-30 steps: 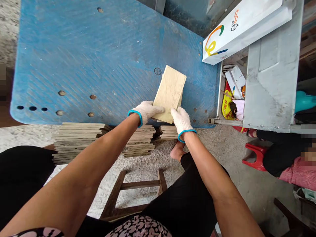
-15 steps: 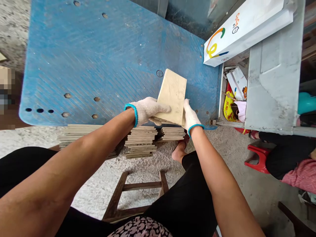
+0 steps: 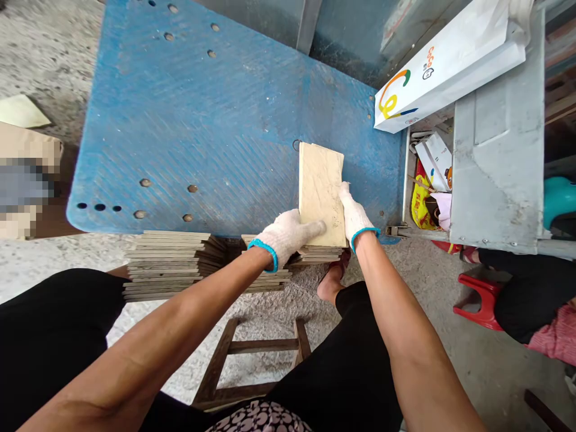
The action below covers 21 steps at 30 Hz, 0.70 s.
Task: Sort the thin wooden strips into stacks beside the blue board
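Observation:
A beige rectangular tile (image 3: 320, 189) lies lengthwise over the near edge of the blue table (image 3: 202, 126), above a low stack of tiles (image 3: 321, 252) on the floor. My left hand (image 3: 288, 234), in a white knit glove with a blue cuff, grips the tile's near left corner. My right hand (image 3: 353, 213), gloved the same way, presses along its right edge. Both hands hold the tile.
Taller tile stacks (image 3: 168, 264) stand on the concrete floor under the table edge. A wooden stool (image 3: 252, 360) is between my legs. A white paper bag (image 3: 445, 60) and a metal bin (image 3: 497, 138) with packets are at right. Another person sits by a red stool (image 3: 479, 300).
The tile has turned straighter and moved nearer and lower toward the right-hand stack. My left hand slid back to its near corner; the right stays along its side.

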Each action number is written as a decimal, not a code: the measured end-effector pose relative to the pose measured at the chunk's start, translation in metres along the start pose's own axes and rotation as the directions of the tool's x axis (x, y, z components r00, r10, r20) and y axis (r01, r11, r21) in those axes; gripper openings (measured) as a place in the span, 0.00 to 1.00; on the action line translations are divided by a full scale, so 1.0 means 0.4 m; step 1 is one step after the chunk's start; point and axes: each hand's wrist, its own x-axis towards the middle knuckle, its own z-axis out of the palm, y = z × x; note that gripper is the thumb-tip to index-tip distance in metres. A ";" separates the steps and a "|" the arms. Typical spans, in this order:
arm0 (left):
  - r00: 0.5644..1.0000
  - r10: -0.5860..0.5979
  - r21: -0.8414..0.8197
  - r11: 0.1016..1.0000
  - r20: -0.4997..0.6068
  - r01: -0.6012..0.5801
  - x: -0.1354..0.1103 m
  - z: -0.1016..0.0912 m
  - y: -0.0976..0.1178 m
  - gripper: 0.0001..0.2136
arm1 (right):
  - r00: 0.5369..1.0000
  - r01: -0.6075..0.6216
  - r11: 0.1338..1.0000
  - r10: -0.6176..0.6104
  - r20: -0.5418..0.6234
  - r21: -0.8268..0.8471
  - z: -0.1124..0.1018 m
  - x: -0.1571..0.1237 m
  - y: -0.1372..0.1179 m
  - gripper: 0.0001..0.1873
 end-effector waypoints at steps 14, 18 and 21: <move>0.986 0.165 -0.099 0.982 0.005 -0.164 -0.346 0.098 -0.073 0.26 | 0.926 0.287 0.952 -0.305 0.224 0.107 -0.098 -0.167 -0.132 0.51; 0.986 0.152 0.181 0.974 -0.065 -0.138 -0.358 0.121 -0.133 0.24 | 0.925 0.232 0.938 -0.295 0.239 0.258 -0.081 -0.205 -0.082 0.45; 0.989 0.138 0.250 0.961 -0.046 -0.122 -0.355 0.137 -0.164 0.24 | 0.947 0.223 0.922 -0.281 0.154 0.316 -0.077 -0.225 -0.042 0.38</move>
